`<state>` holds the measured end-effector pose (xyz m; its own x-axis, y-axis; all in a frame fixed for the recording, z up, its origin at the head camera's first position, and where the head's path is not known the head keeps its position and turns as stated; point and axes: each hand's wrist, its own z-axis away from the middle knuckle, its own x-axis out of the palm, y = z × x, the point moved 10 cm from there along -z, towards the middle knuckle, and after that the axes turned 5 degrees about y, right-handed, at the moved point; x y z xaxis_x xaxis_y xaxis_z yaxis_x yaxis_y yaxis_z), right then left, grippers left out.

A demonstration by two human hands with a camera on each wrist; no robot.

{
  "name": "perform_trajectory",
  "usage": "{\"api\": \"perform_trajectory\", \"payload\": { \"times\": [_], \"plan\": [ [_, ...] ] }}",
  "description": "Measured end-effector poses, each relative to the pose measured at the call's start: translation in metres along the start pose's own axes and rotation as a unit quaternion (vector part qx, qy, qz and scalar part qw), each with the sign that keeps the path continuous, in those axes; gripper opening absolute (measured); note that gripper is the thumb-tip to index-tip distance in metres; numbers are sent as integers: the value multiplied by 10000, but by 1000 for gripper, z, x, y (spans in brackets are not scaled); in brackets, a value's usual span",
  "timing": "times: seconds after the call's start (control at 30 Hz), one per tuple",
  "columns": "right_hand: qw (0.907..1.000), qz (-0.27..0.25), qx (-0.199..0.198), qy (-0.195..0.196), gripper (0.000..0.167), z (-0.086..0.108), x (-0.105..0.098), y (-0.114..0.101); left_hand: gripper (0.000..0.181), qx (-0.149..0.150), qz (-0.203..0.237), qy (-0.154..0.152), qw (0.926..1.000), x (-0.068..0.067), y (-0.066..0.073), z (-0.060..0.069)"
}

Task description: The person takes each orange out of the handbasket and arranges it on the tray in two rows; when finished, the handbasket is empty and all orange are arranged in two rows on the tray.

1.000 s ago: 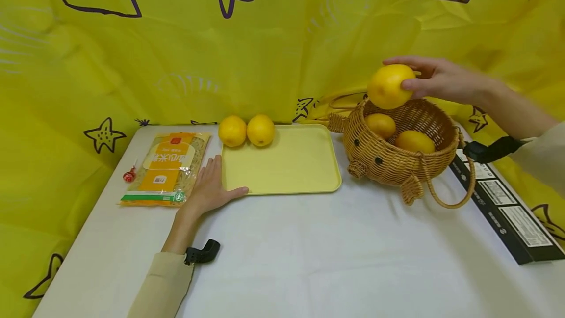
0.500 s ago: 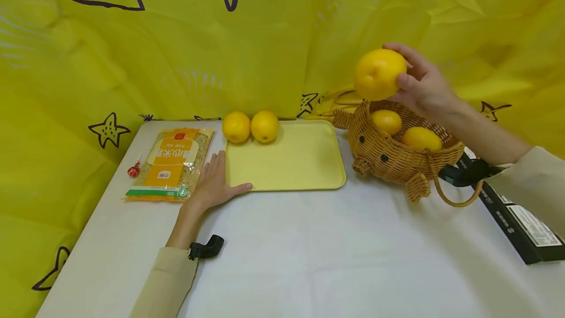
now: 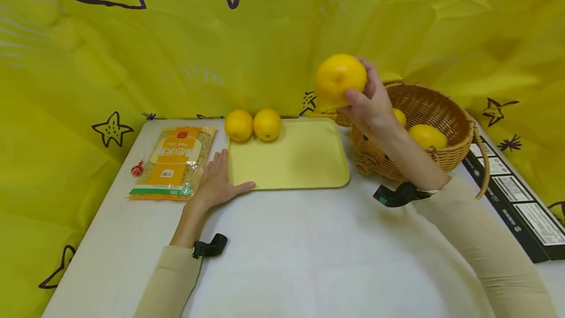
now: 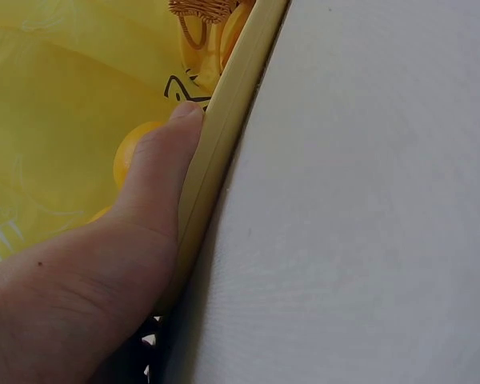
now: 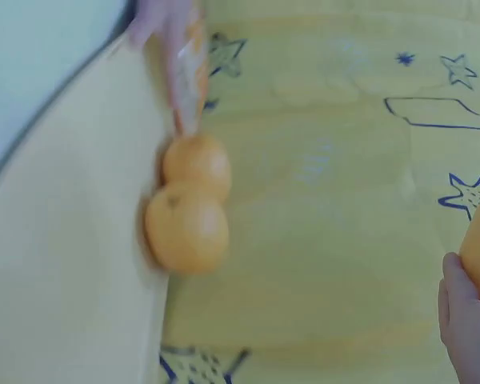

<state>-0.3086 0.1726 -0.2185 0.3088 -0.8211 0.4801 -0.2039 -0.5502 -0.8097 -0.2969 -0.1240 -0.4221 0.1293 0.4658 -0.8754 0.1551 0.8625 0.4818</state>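
Note:
My right hand [image 3: 372, 107] holds an orange [image 3: 340, 76] in the air, thumb on the near side, between the tray's right end and the basket. At the tray's left near corner, my left hand [image 3: 215, 183] lies with straight fingers along the left side and thumb along the front rim. The pale yellow tray [image 3: 291, 161] bears two oranges [image 3: 267, 124] side by side at its far left corner; the right wrist view shows this pair [image 5: 188, 228] too. On the right, a pig-faced wicker basket [image 3: 428, 99] contains yellow-orange fruit [image 3: 428, 136], partly covered by my right arm.
Left of the tray lies a bag of pasta-like food [image 3: 174, 163], with a red wrapped lollipop [image 3: 138, 169] beside it. A long black box [image 3: 514, 198] lies at the right, partly behind the basket. A yellow printed cloth [image 3: 265, 53] hangs behind the white table.
My right hand has carried the orange from above the basket leftward toward the tray. My left hand stays at the tray's corner. The head view has shifted slightly.

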Motion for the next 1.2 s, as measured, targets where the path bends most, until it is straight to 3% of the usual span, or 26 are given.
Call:
{"api": "perform_trajectory", "payload": {
  "times": [0.23,0.4,0.53,0.63,0.83,1.07,1.2],
  "plan": [
    [9963,-779,292,190,71,-12,0,42,123,5,-6,-10,10000,4,4,0],
    [9836,-1585,785,359,69,-18,0,74,124,-24,-43,-3,10000,6,0,3],
    [9754,-1834,1151,405,74,-24,8,91,125,-66,-24,-43,10000,7,-4,7],
    [9766,-1676,1262,471,73,-31,13,97,125,-60,13,-3,10000,5,-4,8],
    [9822,-923,1495,672,49,-44,6,109,125,-30,-45,11,10000,2,-4,4],
    [9770,-1013,1681,836,50,-56,-15,128,126,1,-58,13,10000,1,-2,1],
    [9761,-668,1782,1050,41,-60,-23,134,126,-6,-50,2,10000,2,-1,0]
  ]
}}
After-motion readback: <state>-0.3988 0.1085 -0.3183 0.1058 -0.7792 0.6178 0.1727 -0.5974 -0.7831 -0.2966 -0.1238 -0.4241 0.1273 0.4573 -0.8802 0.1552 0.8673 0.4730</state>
